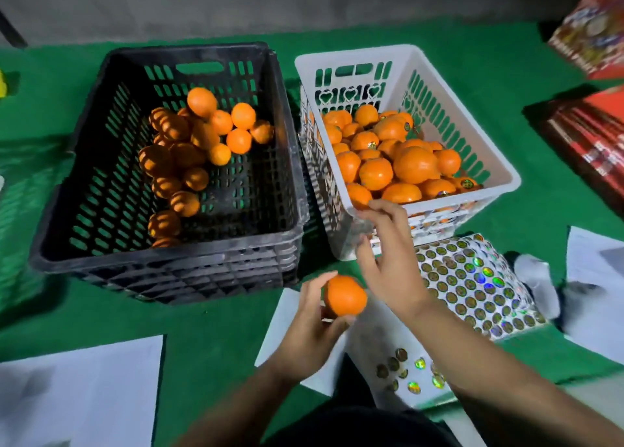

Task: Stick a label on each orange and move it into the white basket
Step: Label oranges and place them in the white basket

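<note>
Orange (345,295) gripped in left hand (312,325), fingers and thumb curled round it, held above green cloth (209,338) just in front of white basket (499,176). Right hand (388,261) raised beside it, fingers loosely spread, holding nothing that can be made out, near basket's front wall. Basket heaped with oranges, several bearing round labels. Black crate (101,237) alongside on left, part filled with oranges. Holographic label sheet (472,284) under right forearm; white papers nearby.

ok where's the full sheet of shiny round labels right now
In the head view, the holographic round-label sheet lies on the green cloth at lower right, just in front of the white plastic basket, beside the right hand.
</note>
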